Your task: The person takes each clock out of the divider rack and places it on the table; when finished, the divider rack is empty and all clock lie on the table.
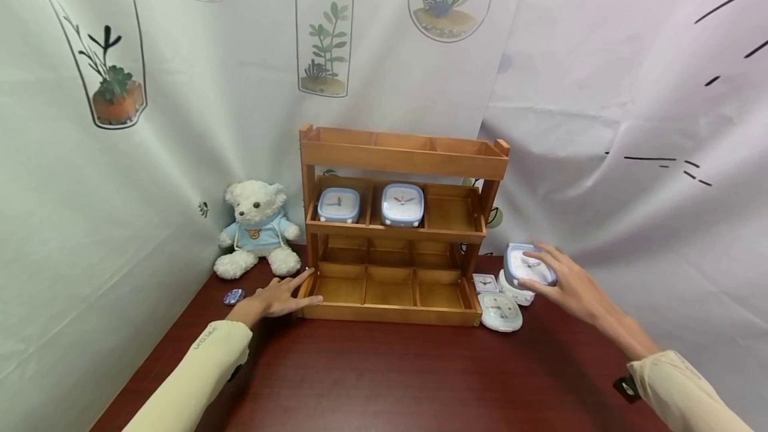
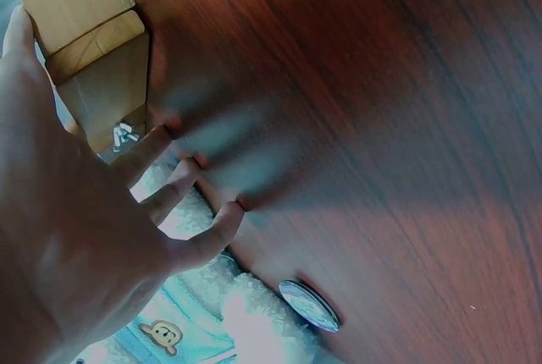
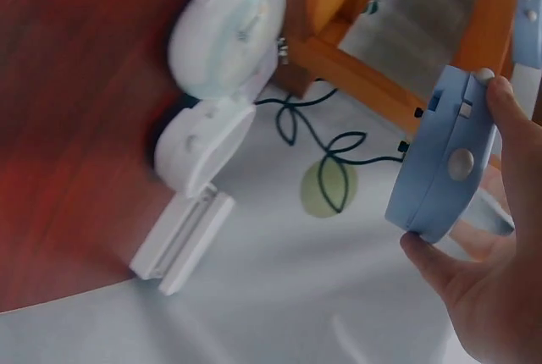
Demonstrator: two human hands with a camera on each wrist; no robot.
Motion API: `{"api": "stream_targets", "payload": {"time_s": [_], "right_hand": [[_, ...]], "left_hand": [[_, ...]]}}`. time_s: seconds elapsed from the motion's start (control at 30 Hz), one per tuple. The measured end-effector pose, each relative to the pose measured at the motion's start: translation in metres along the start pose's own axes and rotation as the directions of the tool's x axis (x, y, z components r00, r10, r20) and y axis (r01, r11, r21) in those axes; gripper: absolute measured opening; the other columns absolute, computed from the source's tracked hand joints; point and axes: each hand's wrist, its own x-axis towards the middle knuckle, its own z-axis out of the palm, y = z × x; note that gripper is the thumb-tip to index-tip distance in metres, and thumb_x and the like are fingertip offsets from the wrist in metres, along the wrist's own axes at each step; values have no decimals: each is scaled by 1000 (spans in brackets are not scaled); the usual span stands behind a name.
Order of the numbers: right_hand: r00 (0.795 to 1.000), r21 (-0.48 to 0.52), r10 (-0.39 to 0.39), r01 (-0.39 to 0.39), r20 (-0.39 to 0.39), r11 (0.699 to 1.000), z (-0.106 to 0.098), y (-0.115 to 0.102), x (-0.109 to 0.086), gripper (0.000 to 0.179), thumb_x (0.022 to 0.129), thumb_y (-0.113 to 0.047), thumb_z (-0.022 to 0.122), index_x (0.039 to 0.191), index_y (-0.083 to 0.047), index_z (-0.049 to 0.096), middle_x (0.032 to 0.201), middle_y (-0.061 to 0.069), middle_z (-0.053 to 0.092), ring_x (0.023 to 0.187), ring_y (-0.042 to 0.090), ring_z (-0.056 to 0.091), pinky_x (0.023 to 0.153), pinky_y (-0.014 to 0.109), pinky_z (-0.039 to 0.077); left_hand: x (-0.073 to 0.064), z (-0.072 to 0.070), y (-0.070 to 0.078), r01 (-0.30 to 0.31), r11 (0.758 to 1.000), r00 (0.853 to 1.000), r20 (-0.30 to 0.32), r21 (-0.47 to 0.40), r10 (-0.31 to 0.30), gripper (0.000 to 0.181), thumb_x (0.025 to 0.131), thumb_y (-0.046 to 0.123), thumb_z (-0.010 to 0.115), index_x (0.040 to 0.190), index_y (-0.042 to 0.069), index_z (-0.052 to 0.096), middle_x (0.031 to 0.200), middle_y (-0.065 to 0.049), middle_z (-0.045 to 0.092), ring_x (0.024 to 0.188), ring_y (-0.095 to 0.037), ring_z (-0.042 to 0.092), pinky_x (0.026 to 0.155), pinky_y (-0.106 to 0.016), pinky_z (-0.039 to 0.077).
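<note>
On the right, my right hand [image 1: 567, 285] grips a blue alarm clock [image 1: 529, 267] by its edges, thumb on one side and fingers on the other. In the right wrist view this clock [image 3: 445, 161] is raised off the table, its blue side with a round silver button showing. My left hand [image 1: 275, 297] rests at the lower left corner of the wooden shelf [image 1: 390, 314], fingers spread. The left wrist view has several fingertips of that hand [image 2: 76, 220] on the table beside the wood. Two blue clocks, one left [image 1: 339, 205] and one central [image 1: 403, 205], stand on the middle tier.
Right of the shelf sit a small square clock [image 1: 485, 283], a rounded white clock [image 1: 501, 313] and another white clock [image 1: 519, 295]. A white teddy bear [image 1: 257, 235] in blue sits left, near a small round blue-patterned object [image 1: 233, 297]. Printed cloth [image 1: 240, 105] hangs behind.
</note>
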Motion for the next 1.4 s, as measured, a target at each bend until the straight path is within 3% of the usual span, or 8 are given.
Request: {"api": "stream_targets", "payload": {"time_s": [0.27, 0.57, 0.8, 0.93, 1.17, 1.4], "right_hand": [[1000, -25, 0, 0, 1, 1000, 9, 17, -18, 58, 88, -33, 85, 137, -8, 64, 145, 27, 54, 121, 54, 55, 87, 72, 45], [1000, -25, 20, -20, -8, 999, 26, 38, -43, 56, 85, -29, 87, 131, -5, 67, 140, 33, 56, 123, 58, 53, 91, 74, 42], [1000, -27, 25, -25, 3, 999, 35, 52, -55, 55, 84, -29, 88, 129, -6, 68, 135, 29, 60, 117, 54, 58, 86, 70, 47], [998, -40, 48, -47, 29, 998, 39, 58, -62, 55, 83, -32, 89, 127, -5, 69, 134, 29, 60, 113, 54, 61, 83, 68, 49], [984, -33, 138, -136, 113, 990, 49, 65, -71, 56, 87, -40, 85, 128, -4, 70, 140, 32, 55, 121, 56, 56, 90, 71, 46], [977, -27, 152, -150, 151, 988, 59, 71, -75, 56, 87, -40, 84, 127, -3, 70, 138, 35, 56, 123, 56, 55, 94, 70, 44]], "left_hand": [[1, 1, -2, -2, 1000, 1000, 3, -4, 2, 101, 91, 83, 47, 168, 23, 20, 163, -30, 31, 146, -64, 21, 101, -86, 23], [2, 1, -2, -3, 1000, 1000, -2, -5, 3, 101, 90, 84, 47, 168, 25, 20, 162, -28, 34, 146, -62, 24, 99, -86, 26], [3, 2, -4, -2, 1000, 1000, 1, 5, 2, 105, 89, 87, 45, 168, 24, 19, 162, -29, 33, 145, -62, 25, 99, -86, 26], [2, 1, -2, 4, 1000, 1000, 3, 4, -4, 104, 89, 86, 46, 168, 24, 19, 163, -27, 34, 146, -61, 25, 100, -85, 26], [1, 0, 0, 8, 1000, 1000, -1, 9, -8, 100, 91, 82, 49, 168, 24, 22, 162, -27, 36, 145, -61, 27, 99, -85, 27], [1, 0, 0, 8, 1000, 1000, -2, 8, -8, 100, 90, 82, 50, 168, 24, 23, 161, -28, 36, 145, -61, 28, 98, -85, 28]]}}
